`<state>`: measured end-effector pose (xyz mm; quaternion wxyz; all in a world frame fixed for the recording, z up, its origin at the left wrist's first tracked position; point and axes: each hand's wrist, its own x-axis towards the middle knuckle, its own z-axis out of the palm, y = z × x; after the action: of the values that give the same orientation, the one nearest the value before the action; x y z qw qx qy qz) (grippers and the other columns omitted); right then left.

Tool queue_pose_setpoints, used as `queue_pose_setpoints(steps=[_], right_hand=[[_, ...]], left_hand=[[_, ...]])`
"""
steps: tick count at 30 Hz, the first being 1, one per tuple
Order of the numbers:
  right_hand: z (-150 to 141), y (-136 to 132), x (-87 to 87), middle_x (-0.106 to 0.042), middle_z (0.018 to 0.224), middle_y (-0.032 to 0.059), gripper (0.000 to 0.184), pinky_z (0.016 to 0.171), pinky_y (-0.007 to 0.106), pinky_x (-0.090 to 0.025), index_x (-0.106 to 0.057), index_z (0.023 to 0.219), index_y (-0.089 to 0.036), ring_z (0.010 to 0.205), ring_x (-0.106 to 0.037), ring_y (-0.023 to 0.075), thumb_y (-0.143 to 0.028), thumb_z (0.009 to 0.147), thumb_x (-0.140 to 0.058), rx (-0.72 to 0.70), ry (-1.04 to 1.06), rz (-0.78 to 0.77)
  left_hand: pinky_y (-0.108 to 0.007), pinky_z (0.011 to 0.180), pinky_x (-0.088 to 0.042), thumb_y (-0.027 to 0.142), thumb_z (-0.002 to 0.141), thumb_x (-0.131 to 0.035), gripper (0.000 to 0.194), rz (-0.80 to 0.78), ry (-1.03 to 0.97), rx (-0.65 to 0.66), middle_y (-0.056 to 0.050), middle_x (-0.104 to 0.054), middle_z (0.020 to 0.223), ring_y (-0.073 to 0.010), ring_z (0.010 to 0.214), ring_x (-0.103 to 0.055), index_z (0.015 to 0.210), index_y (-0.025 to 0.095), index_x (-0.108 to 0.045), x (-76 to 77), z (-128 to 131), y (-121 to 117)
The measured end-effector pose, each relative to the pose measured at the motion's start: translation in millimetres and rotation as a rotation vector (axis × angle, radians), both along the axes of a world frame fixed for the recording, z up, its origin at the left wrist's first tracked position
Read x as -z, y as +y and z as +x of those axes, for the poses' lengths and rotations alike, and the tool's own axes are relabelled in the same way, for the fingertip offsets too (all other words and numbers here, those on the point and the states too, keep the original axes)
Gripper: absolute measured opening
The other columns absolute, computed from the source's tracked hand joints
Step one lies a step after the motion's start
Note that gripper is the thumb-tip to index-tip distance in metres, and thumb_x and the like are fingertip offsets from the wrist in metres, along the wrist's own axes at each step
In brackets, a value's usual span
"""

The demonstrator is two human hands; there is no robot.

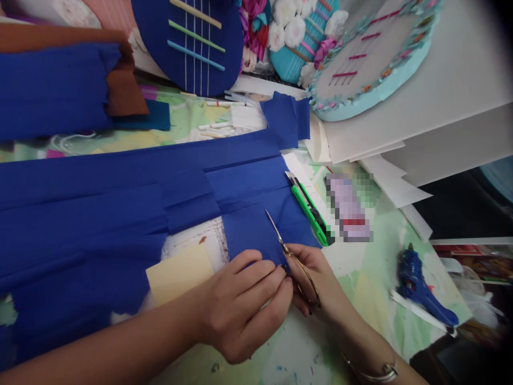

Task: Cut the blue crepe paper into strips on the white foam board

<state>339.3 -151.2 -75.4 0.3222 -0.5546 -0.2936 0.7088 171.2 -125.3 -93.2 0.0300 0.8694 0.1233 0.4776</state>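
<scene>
My right hand (326,286) is closed round the gold handles of a small pair of scissors (275,227), with the pointed blades aimed forward and left over the blue paper. My left hand (248,307) is pinched on the near edge of a blue crepe paper sheet (250,232), its fingertips close to the scissors' handles. The exact fold in its fingers is mostly hidden. A green utility knife (309,209) lies just beyond my right hand, blade end outward, at the sheet's right edge. A cream paper square (180,272) rests beyond my left forearm.
Wide blue crepe strips (80,214) cover the left of the table. A blue glue gun (420,289) lies at the right edge, and a blurred-out lilac object (348,208) beside the knife. Guitar-like decorations (188,43) and white boards (401,96) stand at the back.
</scene>
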Motion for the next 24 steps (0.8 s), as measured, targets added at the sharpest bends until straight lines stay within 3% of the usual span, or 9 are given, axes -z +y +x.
queue_pose_setpoints(steps=[8, 18, 24], right_hand=[[-2.1, 1.8, -0.4, -0.039, 0.039, -0.0120, 0.034, 0.021, 0.012, -0.023, -0.056, 0.082, -0.016, 0.021, -0.028, 0.0023, -0.046, 0.072, -0.069, 0.023, -0.037, -0.034], [-5.1, 6.5, -4.1, -0.040, 0.036, -0.0114, 0.029, 0.020, 0.013, -0.020, -0.052, 0.071, -0.017, 0.020, -0.029, 0.0032, -0.040, 0.070, -0.069, 0.019, -0.162, -0.036], [-4.3, 6.1, -3.8, -0.037, 0.036, -0.0120, 0.030, 0.020, 0.012, -0.021, -0.048, 0.064, -0.018, 0.020, -0.027, 0.0022, -0.038, 0.069, -0.069, 0.031, -0.127, -0.025]], left_hand=[[-0.040, 0.070, -0.051, 0.011, 0.090, -0.039, 0.028, -0.008, -0.009, 0.007, -0.017, -0.069, 0.086, -0.0261, 0.087, -0.064, 0.094, 0.001, -0.065, -0.5, 0.3, 0.8], [-0.040, 0.069, -0.052, 0.010, 0.089, -0.040, 0.027, -0.007, -0.009, 0.014, -0.017, -0.069, 0.085, -0.0264, 0.086, -0.064, 0.094, 0.001, -0.065, 0.5, 0.9, 0.8], [-0.041, 0.070, -0.052, 0.010, 0.089, -0.040, 0.027, -0.010, 0.005, 0.023, -0.017, -0.069, 0.086, -0.0266, 0.087, -0.064, 0.094, 0.001, -0.065, 0.2, -0.9, 0.4]])
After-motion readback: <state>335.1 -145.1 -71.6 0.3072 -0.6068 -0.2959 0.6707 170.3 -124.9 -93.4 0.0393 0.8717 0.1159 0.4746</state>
